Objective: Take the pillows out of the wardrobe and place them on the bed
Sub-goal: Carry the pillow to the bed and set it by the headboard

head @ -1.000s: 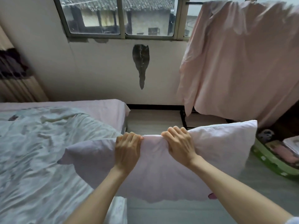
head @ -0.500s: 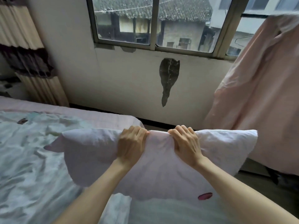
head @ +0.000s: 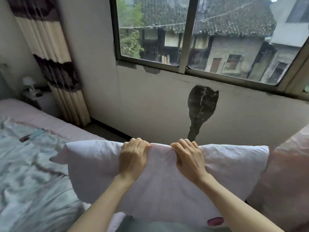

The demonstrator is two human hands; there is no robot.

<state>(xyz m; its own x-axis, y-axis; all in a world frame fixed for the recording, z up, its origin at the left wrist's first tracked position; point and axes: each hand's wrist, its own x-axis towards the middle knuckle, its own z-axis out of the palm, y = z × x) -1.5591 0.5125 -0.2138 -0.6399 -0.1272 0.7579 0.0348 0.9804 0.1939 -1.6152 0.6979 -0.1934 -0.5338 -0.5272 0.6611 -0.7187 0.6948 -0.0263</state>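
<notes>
Pillow [head: 167, 181] white, creased; both hands gripping.

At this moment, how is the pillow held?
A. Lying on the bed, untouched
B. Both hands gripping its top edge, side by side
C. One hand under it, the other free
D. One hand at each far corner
B: the left hand and right hand both clutch the top edge of the pillow near its middle, close together.
</notes>
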